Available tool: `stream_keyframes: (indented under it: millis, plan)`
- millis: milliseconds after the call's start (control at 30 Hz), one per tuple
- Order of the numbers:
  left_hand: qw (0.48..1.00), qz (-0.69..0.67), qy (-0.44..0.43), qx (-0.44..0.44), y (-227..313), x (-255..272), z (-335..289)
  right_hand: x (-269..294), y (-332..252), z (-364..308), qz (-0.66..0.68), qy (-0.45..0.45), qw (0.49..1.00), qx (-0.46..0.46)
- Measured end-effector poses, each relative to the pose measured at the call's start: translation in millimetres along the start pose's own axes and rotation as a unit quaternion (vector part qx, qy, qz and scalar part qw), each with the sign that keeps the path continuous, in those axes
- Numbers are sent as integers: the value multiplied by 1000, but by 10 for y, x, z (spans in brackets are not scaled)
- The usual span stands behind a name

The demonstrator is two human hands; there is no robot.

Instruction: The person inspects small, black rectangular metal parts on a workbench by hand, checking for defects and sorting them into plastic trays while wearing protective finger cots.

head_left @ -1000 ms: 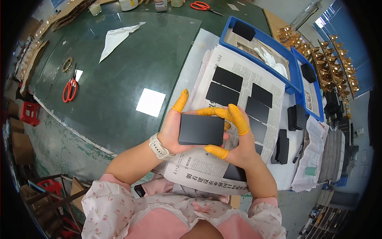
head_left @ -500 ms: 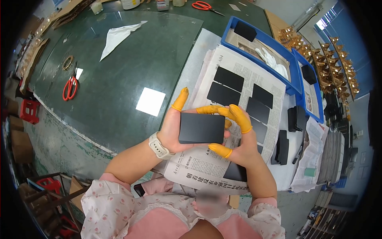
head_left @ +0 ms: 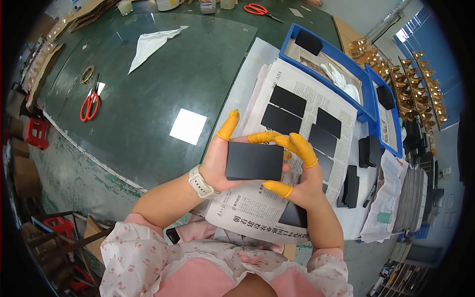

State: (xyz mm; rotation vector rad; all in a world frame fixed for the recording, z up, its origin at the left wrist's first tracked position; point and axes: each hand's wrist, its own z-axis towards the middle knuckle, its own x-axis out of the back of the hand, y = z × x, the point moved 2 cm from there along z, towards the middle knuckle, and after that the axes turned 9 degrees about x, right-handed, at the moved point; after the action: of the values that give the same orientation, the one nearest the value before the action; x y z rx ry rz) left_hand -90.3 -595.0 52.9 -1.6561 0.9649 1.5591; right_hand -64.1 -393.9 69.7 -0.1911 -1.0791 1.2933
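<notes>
A thin black rectangular plate (head_left: 255, 162) lies flat across the palm of my left hand (head_left: 213, 161), which holds it from its left end. The left thumb points up and away, and the other fingers run behind the plate. My right hand (head_left: 308, 183) curves round the plate's right end, its fingertips at the upper right corner and its thumb by the lower edge. Yellow finger cots cover several fingers of both hands. Under the hands, newspaper (head_left: 237, 218) is spread with several similar black plates, such as one dark plate (head_left: 288, 102), laid in rows.
Blue trays (head_left: 367, 94) holding a black block and white gloves (head_left: 339, 79) stand at the far right. Black stacks (head_left: 350, 187) and a pen (head_left: 369, 195) lie right of the newspaper. On the green table (head_left: 163, 94) are red-handled scissors (head_left: 89, 107), tape (head_left: 87, 74), white cloth (head_left: 152, 47) and a white square (head_left: 188, 126).
The whole view has shifted slightly. Both hands keep nearly the same pose around the black plate.
</notes>
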Motion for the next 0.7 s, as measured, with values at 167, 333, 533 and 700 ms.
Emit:
stream_keyframes:
  millis: [167,333,533,700]
  plan:
    - [1000,-2,0,7,10,31,-19,14,-35,36,-15,-4,1000,4]
    - [1000,15,19,-3,17,12,-12,7,5,14,-6,-3,1000,6]
    - [999,36,27,-5,-6,24,16,2,-122,99,-93,-67,993,21]
    - [998,63,31,-5,-2,2,17,5,-81,78,-62,-58,996,16]
